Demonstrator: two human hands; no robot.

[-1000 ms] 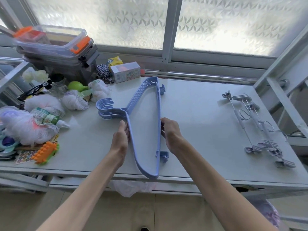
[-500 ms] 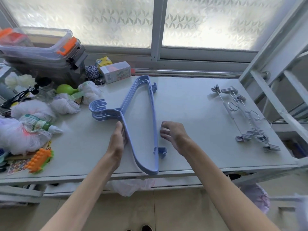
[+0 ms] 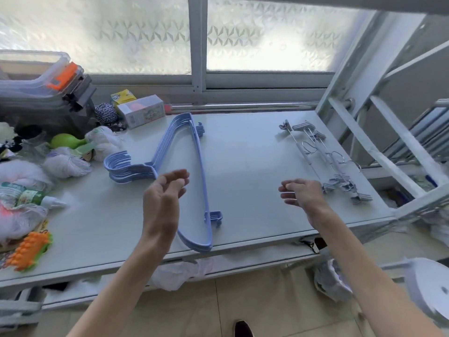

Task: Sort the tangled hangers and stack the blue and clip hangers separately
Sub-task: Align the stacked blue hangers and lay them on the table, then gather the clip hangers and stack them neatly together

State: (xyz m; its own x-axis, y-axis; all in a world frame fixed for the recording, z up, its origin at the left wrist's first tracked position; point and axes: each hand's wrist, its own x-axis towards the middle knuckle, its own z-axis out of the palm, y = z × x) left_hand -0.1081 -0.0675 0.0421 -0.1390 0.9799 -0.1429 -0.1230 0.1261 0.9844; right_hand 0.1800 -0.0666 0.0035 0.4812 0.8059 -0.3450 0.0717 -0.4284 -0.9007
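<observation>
On the white worktop under a frosted window, a neat stack of blue hangers lies flat left of the middle. Its hooks point left towards the clutter, its long straight bar runs from the back of the worktop to the front, and its near corner reaches the front edge. Well apart from it, on the right side, the clip hangers lie together in a loose bundle of metal bars and grey clips, angled from the back towards the right front corner.

Both hands are off the hangers and hold nothing. The left hand hovers over the near arm of the blue stack, its fingers loosely curled with the tips close together. The right hand hangs above bare worktop just left of the near end of the clip hangers, its fingers also loosely bent.

Along the left side sit clear storage boxes with orange latches, a small carton, a ball of twine, white mesh puffs, a bottle and an orange toy. A white metal frame leans at the right.
</observation>
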